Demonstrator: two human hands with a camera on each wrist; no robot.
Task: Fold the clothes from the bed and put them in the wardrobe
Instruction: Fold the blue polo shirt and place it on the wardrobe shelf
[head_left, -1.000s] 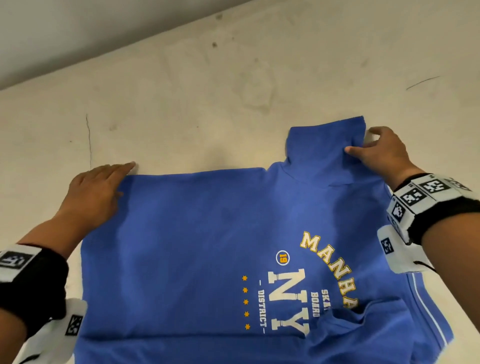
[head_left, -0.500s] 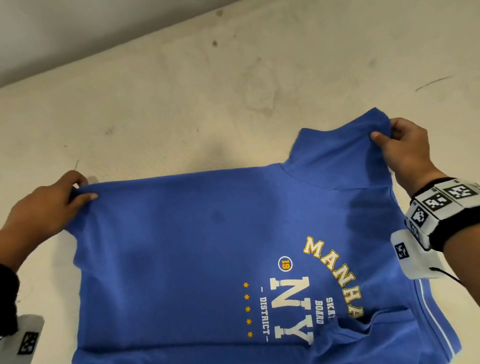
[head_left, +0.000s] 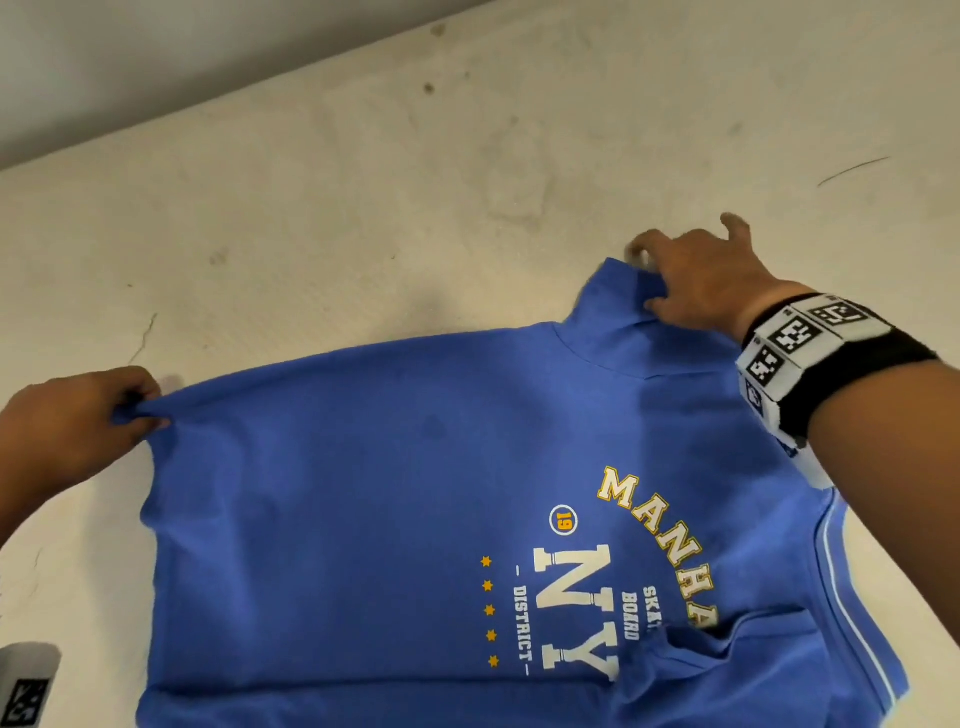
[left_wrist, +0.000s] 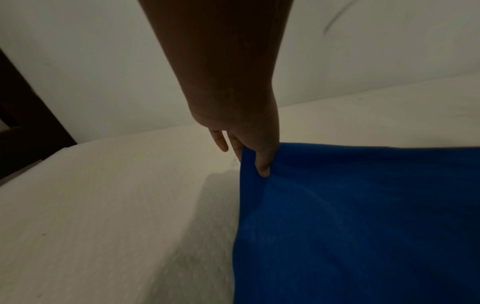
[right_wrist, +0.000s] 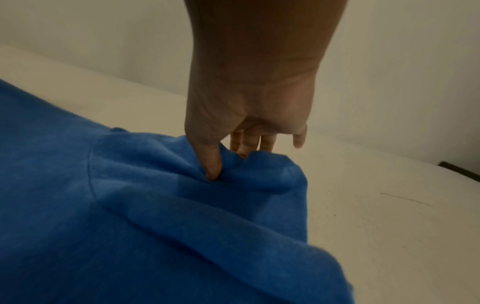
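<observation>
Blue T-shirt (head_left: 363, 519) spread print-side up on the bed (head_left: 363, 208).
Left hand (head_left: 67, 421) pinches the shirt's far left corner, lifted off the mattress; right hand (head_left: 701, 280) pinches the sleeve edge between thumb and fingers. Hands well apart.

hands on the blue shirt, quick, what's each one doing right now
Left hand: pinching the far left corner of the blue shirt.
Right hand: thumb and fingers pinching the edge of the shirt's sleeve, little finger spread.
</observation>
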